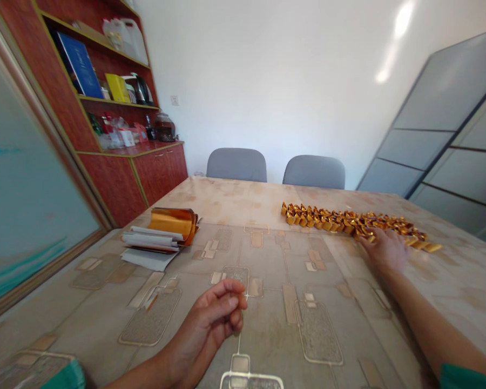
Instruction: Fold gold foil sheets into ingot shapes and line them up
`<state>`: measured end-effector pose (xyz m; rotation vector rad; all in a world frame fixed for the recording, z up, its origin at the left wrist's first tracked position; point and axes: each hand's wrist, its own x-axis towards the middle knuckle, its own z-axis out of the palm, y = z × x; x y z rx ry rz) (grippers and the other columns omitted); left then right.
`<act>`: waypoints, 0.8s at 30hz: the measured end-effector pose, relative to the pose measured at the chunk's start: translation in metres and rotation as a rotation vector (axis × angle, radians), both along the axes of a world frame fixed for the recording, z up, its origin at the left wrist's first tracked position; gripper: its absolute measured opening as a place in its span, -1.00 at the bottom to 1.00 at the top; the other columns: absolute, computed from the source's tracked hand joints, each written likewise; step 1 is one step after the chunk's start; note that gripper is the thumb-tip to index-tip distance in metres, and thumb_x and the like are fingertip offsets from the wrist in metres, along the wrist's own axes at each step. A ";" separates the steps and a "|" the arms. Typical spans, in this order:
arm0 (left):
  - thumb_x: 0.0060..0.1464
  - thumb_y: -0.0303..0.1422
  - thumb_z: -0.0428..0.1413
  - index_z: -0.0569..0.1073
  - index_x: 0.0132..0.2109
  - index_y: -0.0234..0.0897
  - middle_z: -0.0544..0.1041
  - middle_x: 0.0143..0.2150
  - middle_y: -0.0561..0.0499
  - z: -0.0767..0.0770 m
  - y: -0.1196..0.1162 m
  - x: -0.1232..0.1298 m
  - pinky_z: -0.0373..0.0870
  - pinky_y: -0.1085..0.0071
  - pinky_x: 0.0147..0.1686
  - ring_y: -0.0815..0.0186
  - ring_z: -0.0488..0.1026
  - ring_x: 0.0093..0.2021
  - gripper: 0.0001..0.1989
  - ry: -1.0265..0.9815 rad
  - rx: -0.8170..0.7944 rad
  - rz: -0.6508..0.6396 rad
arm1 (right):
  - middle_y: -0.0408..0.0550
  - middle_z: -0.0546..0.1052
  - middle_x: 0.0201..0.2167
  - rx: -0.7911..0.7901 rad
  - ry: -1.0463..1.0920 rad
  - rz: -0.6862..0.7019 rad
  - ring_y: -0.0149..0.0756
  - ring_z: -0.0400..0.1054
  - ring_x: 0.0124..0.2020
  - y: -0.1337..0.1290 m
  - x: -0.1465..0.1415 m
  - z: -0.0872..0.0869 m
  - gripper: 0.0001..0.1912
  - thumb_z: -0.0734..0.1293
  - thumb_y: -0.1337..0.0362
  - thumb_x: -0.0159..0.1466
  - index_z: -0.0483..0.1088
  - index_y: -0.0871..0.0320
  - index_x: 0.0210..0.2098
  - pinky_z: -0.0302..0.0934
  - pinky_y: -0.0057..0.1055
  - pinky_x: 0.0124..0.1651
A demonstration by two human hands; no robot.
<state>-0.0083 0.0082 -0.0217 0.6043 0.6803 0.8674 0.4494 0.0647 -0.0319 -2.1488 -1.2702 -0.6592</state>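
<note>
Left hand (208, 324) up close, curled over the patterned tablecloth (267, 329), grip unclear, well apart from the right hand (383, 251), resting lightly against the near edge of the long row of folded gold-paper ingots (348, 222), far right!

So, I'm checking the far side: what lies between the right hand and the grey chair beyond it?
In the head view, a row of folded gold foil pieces lies at the fingertips of the right hand, then the patterned table top runs on to the grey chair.

right hand (383, 251); touching gold foil folds (332, 220); left hand (210, 324); curled, raised
</note>
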 end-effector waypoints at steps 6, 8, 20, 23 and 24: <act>0.10 -0.28 0.23 0.49 -0.22 -0.29 0.50 -0.38 0.04 -0.001 -0.004 0.004 0.25 0.45 -0.37 0.41 0.32 -0.45 -0.83 0.187 0.195 -0.040 | 0.12 0.51 -0.34 0.019 0.121 0.175 0.02 0.35 -0.25 -0.015 -0.052 0.014 -0.77 0.22 0.21 0.16 0.49 0.13 -0.37 0.19 -0.07 -0.15; 0.11 -0.26 0.22 0.50 -0.23 -0.28 0.52 -0.36 0.03 0.006 -0.001 0.003 0.25 0.46 -0.38 0.41 0.33 -0.44 -0.82 0.270 0.296 -0.025 | 0.07 0.55 -0.35 -0.024 0.179 0.318 -0.09 0.39 -0.35 -0.023 -0.085 0.015 -0.76 0.21 0.22 0.16 0.50 0.12 -0.37 0.24 -0.15 -0.18; 0.03 -0.21 0.12 0.56 -0.13 -0.31 0.61 -0.10 -0.12 0.104 0.140 -0.125 0.31 0.25 -0.05 0.06 0.47 -0.07 -0.67 1.269 1.072 0.287 | -0.06 0.59 -0.38 -0.266 0.507 1.056 -0.18 0.43 -0.29 -0.078 -0.253 0.034 -0.81 0.24 0.37 0.26 0.50 0.08 -0.35 0.28 -0.26 -0.17; -0.09 -0.26 0.19 0.61 -0.28 -0.26 0.64 -0.21 -0.09 0.106 0.157 -0.142 0.30 0.30 -0.08 0.06 0.51 -0.14 -0.77 1.290 1.112 0.110 | -0.04 0.59 -0.33 -0.317 0.549 1.057 -0.16 0.43 -0.25 -0.077 -0.252 0.028 -0.81 0.24 0.35 0.29 0.51 0.08 -0.32 0.28 -0.25 -0.15; -0.11 -0.27 0.20 0.62 -0.31 -0.24 0.65 -0.24 -0.07 0.104 0.160 -0.144 0.31 0.32 -0.12 0.08 0.52 -0.18 -0.80 1.280 1.119 0.051 | -0.03 0.58 -0.32 -0.328 0.572 1.043 -0.16 0.44 -0.25 -0.076 -0.251 0.026 -0.80 0.23 0.34 0.30 0.51 0.09 -0.32 0.29 -0.25 -0.16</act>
